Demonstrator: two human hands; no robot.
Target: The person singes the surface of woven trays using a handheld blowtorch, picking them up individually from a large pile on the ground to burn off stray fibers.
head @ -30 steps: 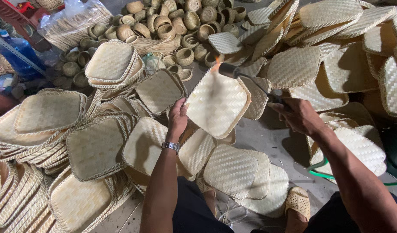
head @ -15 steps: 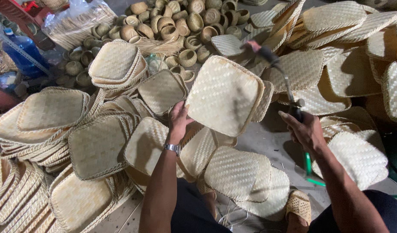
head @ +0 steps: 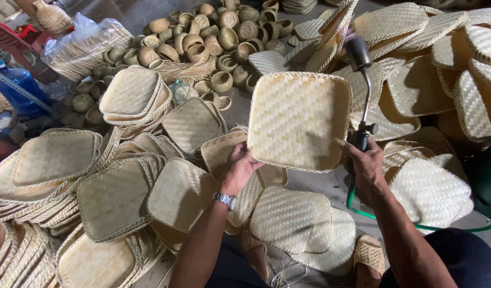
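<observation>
My left hand (head: 239, 168), with a wristwatch on its wrist, grips the lower left corner of a square woven bamboo tray (head: 299, 120) and holds it tilted up in front of me. My right hand (head: 366, 165) is closed on the handle of a gas torch (head: 361, 90), whose black nozzle points upward beside the tray's right edge. A green hose (head: 395, 220) runs from the torch down past my right arm. No flame is clearly visible at the nozzle.
Stacks of similar woven trays (head: 117, 197) cover the floor left, below and to the right (head: 432, 192). Several small round woven cups (head: 203, 37) lie at the back. A blue water bottle (head: 19, 88) and a plastic bag of fibres (head: 85, 45) sit far left.
The tray has been lifted and turned to face me more squarely. The torch has swung from pointing left across the tray to standing upright at its right edge; the small flame is gone.
</observation>
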